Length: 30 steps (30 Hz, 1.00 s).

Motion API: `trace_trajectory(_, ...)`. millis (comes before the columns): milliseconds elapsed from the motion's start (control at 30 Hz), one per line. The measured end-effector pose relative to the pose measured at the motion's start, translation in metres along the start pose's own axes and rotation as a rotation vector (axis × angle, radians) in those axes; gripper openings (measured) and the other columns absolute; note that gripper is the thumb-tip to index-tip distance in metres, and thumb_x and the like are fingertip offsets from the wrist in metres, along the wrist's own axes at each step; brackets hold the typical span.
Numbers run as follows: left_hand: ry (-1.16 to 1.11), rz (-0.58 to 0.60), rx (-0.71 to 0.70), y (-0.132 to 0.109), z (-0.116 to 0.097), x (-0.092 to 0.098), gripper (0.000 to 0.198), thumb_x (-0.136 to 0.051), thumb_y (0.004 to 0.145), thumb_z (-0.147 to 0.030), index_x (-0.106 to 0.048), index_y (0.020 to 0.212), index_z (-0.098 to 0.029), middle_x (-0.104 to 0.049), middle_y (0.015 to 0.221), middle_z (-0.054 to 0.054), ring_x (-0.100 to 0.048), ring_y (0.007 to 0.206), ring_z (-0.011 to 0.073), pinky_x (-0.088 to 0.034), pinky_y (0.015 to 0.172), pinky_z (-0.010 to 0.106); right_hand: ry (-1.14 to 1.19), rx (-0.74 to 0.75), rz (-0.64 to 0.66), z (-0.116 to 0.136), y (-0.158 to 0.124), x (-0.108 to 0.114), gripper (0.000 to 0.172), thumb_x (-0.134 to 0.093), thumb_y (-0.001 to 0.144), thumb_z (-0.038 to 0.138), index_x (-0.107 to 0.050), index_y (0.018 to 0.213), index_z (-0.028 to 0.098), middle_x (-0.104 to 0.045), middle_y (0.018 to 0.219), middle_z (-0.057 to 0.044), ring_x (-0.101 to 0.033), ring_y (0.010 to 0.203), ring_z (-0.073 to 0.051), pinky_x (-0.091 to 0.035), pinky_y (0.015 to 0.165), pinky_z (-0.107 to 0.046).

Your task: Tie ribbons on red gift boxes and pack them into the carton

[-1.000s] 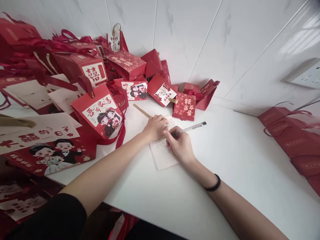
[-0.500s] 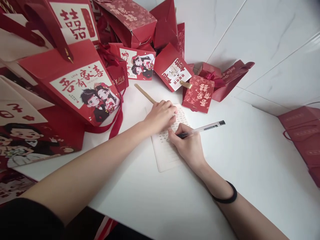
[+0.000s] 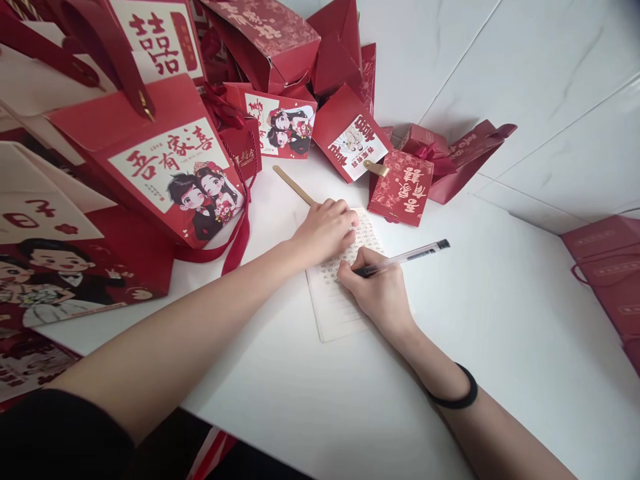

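Note:
A small lined notebook (image 3: 334,319) lies on the white table, its upper lines filled with handwritten characters. My left hand (image 3: 327,230) rests across its upper left part, fingers curled and close together; whatever may be beneath them is hidden. From under that hand a thin gold strip (image 3: 294,185) sticks out toward the back. Between thumb and fingers, my right hand (image 3: 377,287) grips a clear pen with a black cap end (image 3: 417,253). The pen slants up to the right, and its tip, hidden by the fingers, is over the page. A black band circles my right wrist.
Red gift bags (image 3: 175,160) with cartoon couples crowd the left side of the table (image 3: 270,400). More red boxes (image 3: 295,50) are piled behind, and a small patterned red box (image 3: 403,187) stands beyond the notebook. Another red bag (image 3: 607,273) is at the right, near the tiled wall (image 3: 540,87).
The view has shifted slightly, moving most things a little to the right in the picture. Both hands keep nearly the same pose, the right one still holding the pen over the page.

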<state>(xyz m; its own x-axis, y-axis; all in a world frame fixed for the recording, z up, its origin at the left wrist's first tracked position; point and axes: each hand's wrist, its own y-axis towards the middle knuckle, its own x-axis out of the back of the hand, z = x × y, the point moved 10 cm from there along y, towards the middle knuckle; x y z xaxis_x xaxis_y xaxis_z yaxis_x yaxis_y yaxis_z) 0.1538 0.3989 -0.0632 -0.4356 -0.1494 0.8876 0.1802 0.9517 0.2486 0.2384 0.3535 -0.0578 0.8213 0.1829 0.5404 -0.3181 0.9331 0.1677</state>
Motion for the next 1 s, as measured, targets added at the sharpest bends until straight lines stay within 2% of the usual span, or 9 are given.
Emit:
trace_trajectory(267,0.003,0.002,0.011,0.000,0.000,0.001,0.020,-0.046,0.085,-0.019,-0.061,0.098,-0.019,-0.058,0.103,0.006,-0.049,0.106,0.0244,-0.036,0.093,0.040,-0.010,-0.013,-0.031,-0.002,-0.001,0.003,0.031,-0.052,0.070,0.028,-0.030,0.051,0.021,-0.031,0.046,0.006,-0.027,0.046,-0.008,-0.025,0.042,-0.021)
trace_trajectory(733,-0.005,0.006,0.002,-0.001,-0.002,0.002,0.022,-0.044,0.086,-0.019,-0.061,0.099,-0.019,-0.058,0.104,0.006,-0.049,0.106,0.0248,-0.036,0.093,0.040,-0.015,-0.018,-0.027,-0.002,-0.001,0.003,0.027,-0.050,0.066,0.023,-0.028,0.051,0.021,-0.028,0.047,0.007,-0.025,0.047,-0.008,-0.023,0.042,-0.021)
trace_trajectory(867,0.003,0.016,0.007,-0.002,0.000,0.001,0.022,-0.045,0.086,-0.019,-0.061,0.100,-0.018,-0.058,0.105,0.007,-0.049,0.106,0.0249,-0.036,0.093,0.040,0.138,-0.109,-0.073,-0.012,0.000,0.009,0.033,-0.055,0.071,0.027,-0.030,0.051,0.021,-0.032,0.046,0.007,-0.028,0.043,-0.007,-0.025,0.039,-0.021)
trace_trajectory(933,0.012,0.002,-0.018,-0.003,-0.002,0.002,0.021,-0.045,0.086,-0.020,-0.061,0.100,-0.018,-0.058,0.105,0.007,-0.050,0.105,0.0247,-0.037,0.093,0.040,0.280,-0.166,-0.110,-0.022,0.001,0.014,0.035,-0.057,0.077,0.035,-0.032,0.057,0.022,-0.035,0.044,0.008,-0.030,0.038,-0.007,-0.025,0.036,-0.021)
trace_trajectory(1000,0.030,-0.019,-0.046,-0.005,-0.004,0.005,0.020,-0.045,0.087,-0.021,-0.060,0.099,-0.017,-0.059,0.104,0.007,-0.051,0.104,0.0247,-0.038,0.091,0.040,0.349,-0.163,-0.127,-0.030,0.006,0.020,0.035,-0.059,0.080,0.046,-0.037,0.065,0.023,-0.040,0.046,0.008,-0.032,0.033,-0.008,-0.024,0.032,-0.021)
